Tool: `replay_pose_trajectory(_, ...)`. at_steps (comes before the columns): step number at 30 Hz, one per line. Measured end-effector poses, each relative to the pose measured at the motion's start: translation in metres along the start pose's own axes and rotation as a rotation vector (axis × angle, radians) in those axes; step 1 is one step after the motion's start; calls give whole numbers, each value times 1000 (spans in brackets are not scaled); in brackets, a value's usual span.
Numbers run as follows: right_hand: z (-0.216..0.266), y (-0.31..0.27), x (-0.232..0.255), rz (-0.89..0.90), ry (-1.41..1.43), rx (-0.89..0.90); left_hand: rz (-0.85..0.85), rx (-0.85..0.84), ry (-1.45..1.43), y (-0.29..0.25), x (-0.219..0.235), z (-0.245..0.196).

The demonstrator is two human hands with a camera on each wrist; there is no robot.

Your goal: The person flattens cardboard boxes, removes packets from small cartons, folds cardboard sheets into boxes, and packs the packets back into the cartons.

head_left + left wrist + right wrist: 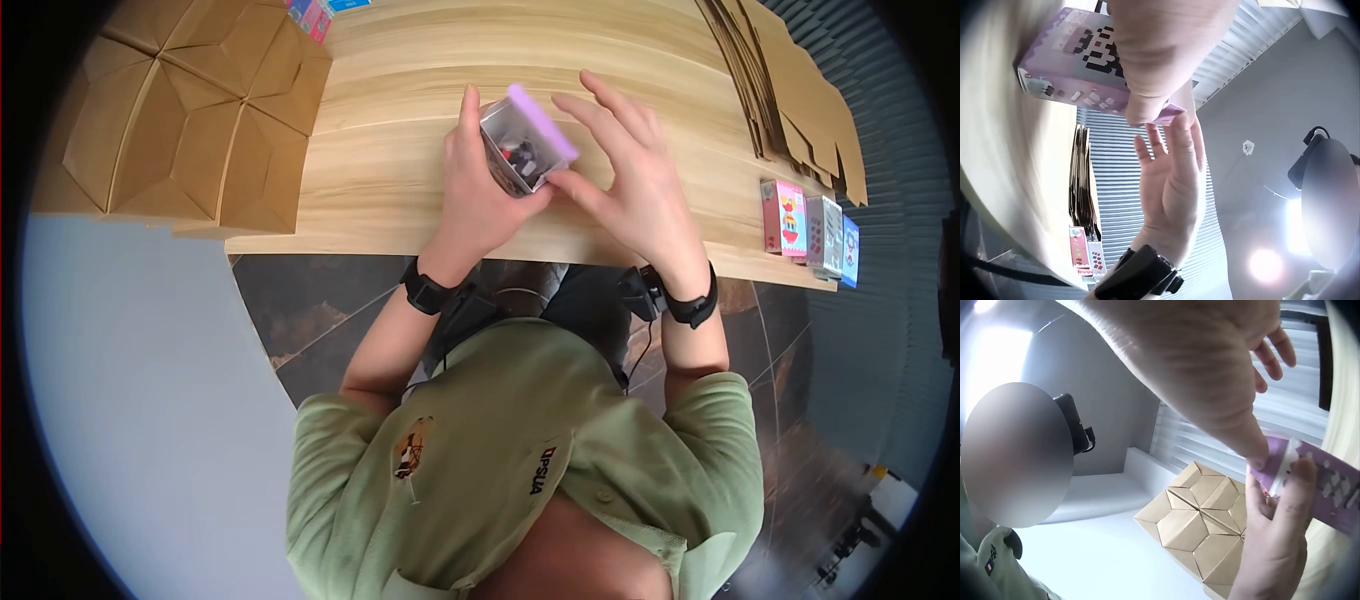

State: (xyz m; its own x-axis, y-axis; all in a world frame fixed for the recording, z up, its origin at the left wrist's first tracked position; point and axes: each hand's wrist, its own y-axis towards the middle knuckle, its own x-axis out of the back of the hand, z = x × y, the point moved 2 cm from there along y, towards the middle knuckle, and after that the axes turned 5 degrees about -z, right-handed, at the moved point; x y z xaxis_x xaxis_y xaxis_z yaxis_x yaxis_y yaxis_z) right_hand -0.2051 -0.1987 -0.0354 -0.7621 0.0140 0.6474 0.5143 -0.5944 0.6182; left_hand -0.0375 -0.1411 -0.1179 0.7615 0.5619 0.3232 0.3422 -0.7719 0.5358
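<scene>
A small purple box (pixel 512 150) with pixel-pattern print (pixel 1072 56) is tilted above the wooden table, its top uncovered, and small dark and red pieces show inside. The left hand (pixel 478 190) grips it around its side, thumb along one wall. At the near corner, the right hand's thumb touches the purple flap (pixel 542 122), while the other fingers of the right hand (pixel 640 180) are spread and hold nothing. In the right wrist view the right thumb presses on the purple box edge (pixel 1272 459) beside the left hand (pixel 1279 550).
Folded brown cardboard boxes (pixel 200 130) stand at the table's left. Flat cardboard pieces (pixel 790 90) lie stacked at the back right, with several small boxes (pixel 785 218) near the right edge. Pink and blue boxes (pixel 312 15) sit at the far left edge.
</scene>
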Motion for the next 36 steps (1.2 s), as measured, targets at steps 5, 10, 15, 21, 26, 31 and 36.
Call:
replay_pose_trajectory(5,-9,-11,-25,-14,311,-151,18,58,-31,-5,-5,9)
replay_pose_trajectory(10,-2,-19,-41,-10,499,-384,16,-8,33,-8,-7,9)
replay_pose_trajectory(15,7,-23,-54,-185,356,-156,-22,6,-2,-12,-12,7)
replay_pose_trajectory(21,8,-27,-63,-227,288,-138,-30,-32,52,-14,-14,15)
replay_pose_trajectory(26,12,-29,-66,-239,158,-62,-7,-30,16,-13,-11,19)
replay_pose_trajectory(31,16,-29,-63,-180,63,-28,-41,-50,-62,-16,-13,25)
replay_pose_trajectory(36,13,-32,-61,-146,129,-85,-8,-54,-66,-18,-14,21)
